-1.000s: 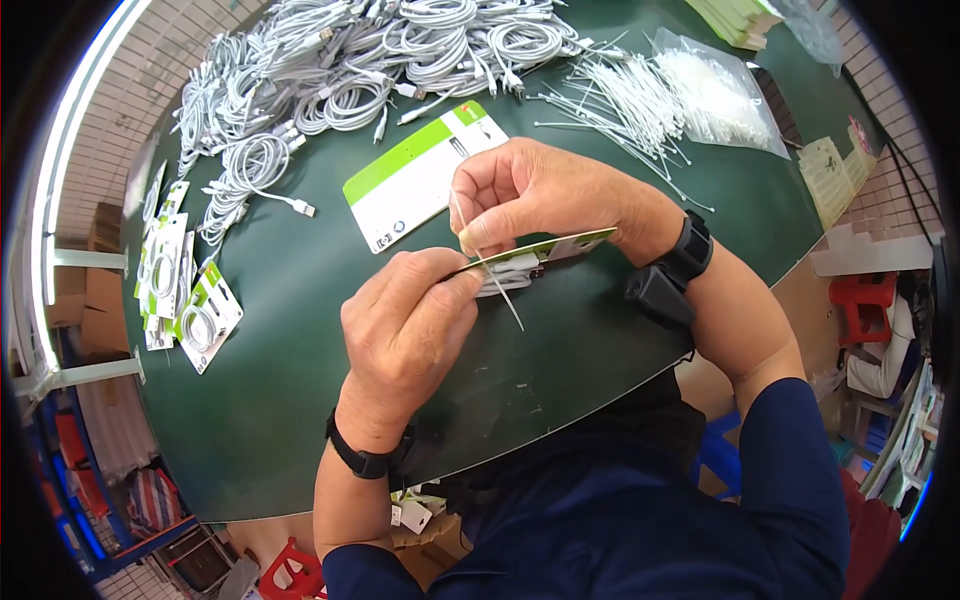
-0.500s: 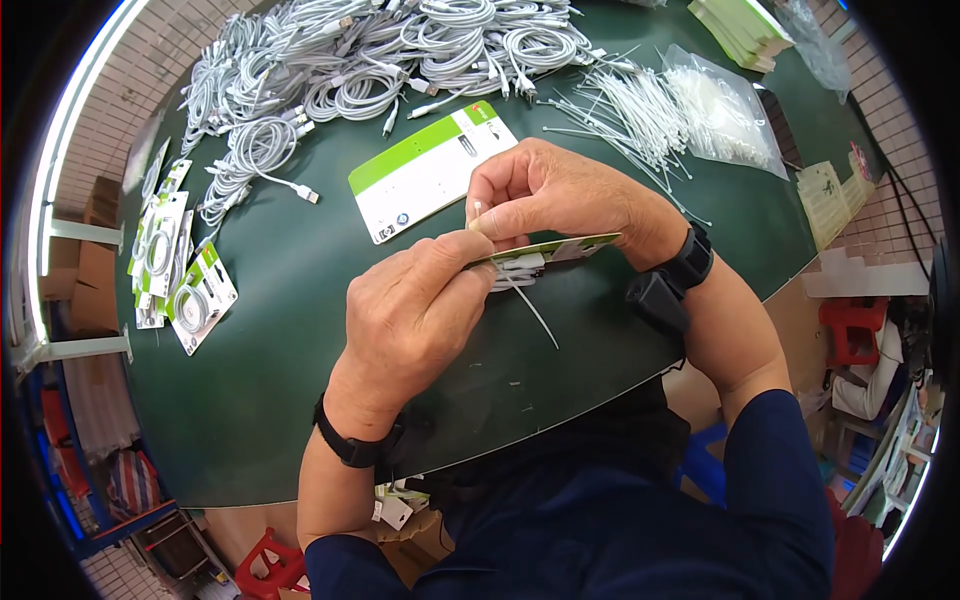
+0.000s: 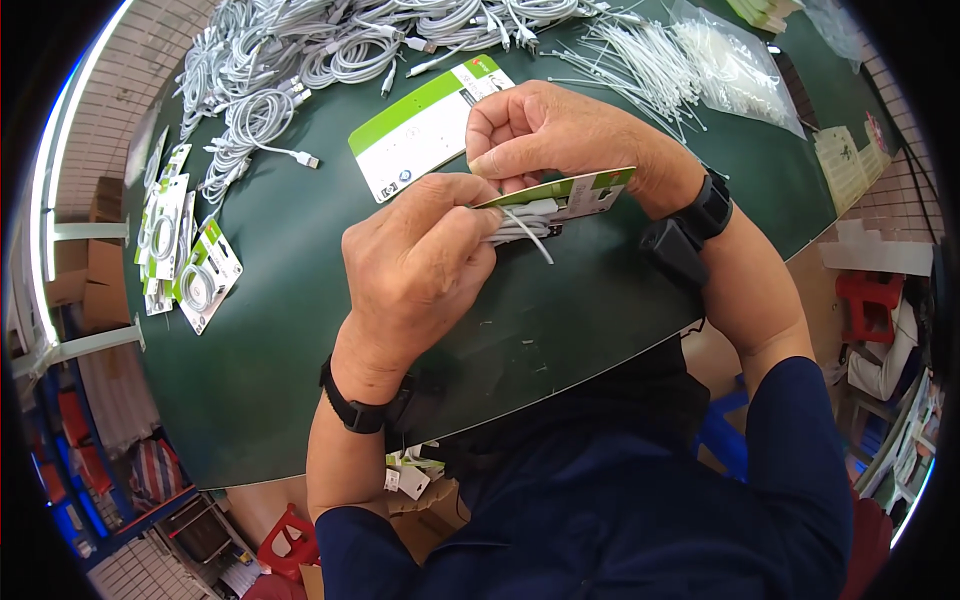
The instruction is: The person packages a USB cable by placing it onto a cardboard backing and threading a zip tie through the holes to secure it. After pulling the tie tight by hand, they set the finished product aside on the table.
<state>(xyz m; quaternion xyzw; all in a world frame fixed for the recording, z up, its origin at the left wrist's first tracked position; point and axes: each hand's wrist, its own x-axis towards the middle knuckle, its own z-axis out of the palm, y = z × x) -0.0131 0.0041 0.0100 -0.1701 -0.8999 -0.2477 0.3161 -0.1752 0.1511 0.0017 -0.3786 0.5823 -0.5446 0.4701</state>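
Note:
My left hand point(image 3: 415, 255) is closed on the left end of a green and white packaging card point(image 3: 602, 192), pressing a coiled white cable point(image 3: 522, 222) to its near face. A thin white cable tie point(image 3: 532, 238) crosses the coil, its loose tail pointing down toward me. Behind the card's upper edge, my right hand point(image 3: 565, 135) pinches thumb against fingers; the tie's other end, seen there a moment earlier, is hidden by the fingertips. Beyond my hands, a flat green and white card point(image 3: 415, 135) lies on the dark green table point(image 3: 300, 390).
A large heap of coiled white cables point(image 3: 270, 60) covers the far side. Loose cable ties point(image 3: 630, 65) and a clear bag of ties point(image 3: 740, 75) lie at far right. Cards with cables point(image 3: 205, 275) are piled at left. Another stack of cards point(image 3: 765, 12) stands at the far right corner.
Both hands and the held card sit higher in the picture, partly from the view shifting. The card's near face shows more, and the tie's tail hanging on my side looks shorter.

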